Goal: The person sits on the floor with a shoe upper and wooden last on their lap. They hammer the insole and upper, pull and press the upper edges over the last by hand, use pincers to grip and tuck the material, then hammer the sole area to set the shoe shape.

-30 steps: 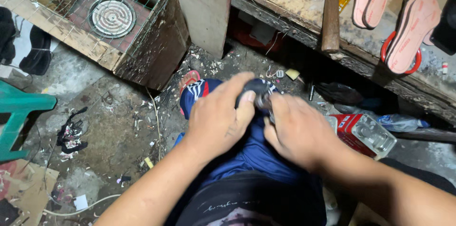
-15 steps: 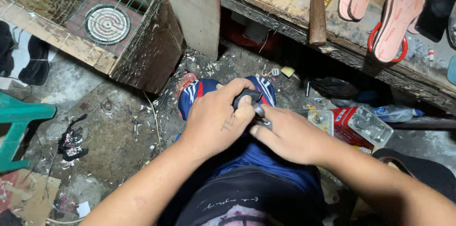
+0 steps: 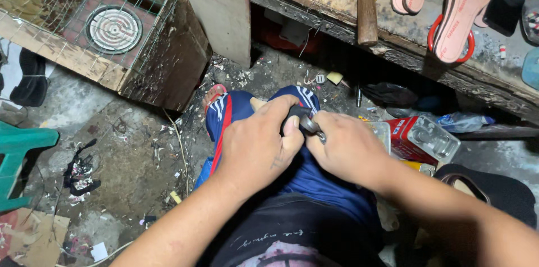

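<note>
Head camera looks straight down at a seated person's lap and two bare hands meeting over the knees. Left hand (image 3: 259,144) is curled into a loose fist, thumb pressed on top, fingers wrapped tight round a small dark object (image 3: 294,114) that shows only as a dark edge above the thumb. Right hand (image 3: 349,148) comes in from the right, knuckles up, fingers closed and pinching a small metal tool (image 3: 312,126) whose shiny tip touches the dark object. Both forearms angle in from the bottom of the picture. Beneath the hands are blue shorts (image 3: 314,180) with red and white side stripes.

Past the knees, the concrete floor (image 3: 129,154) is littered with scraps. At upper left stands a wooden box (image 3: 168,59) topped with wire mesh, a round coiled disc inside. Along the top runs a rough wooden bench (image 3: 404,42) holding a hammer (image 3: 366,3) and pink shoe soles (image 3: 457,11). Just right of the hands lies a red rectangular tin (image 3: 421,137) with a silver top, on its side. A green plastic stool (image 3: 19,157) sits at the left edge.
</note>
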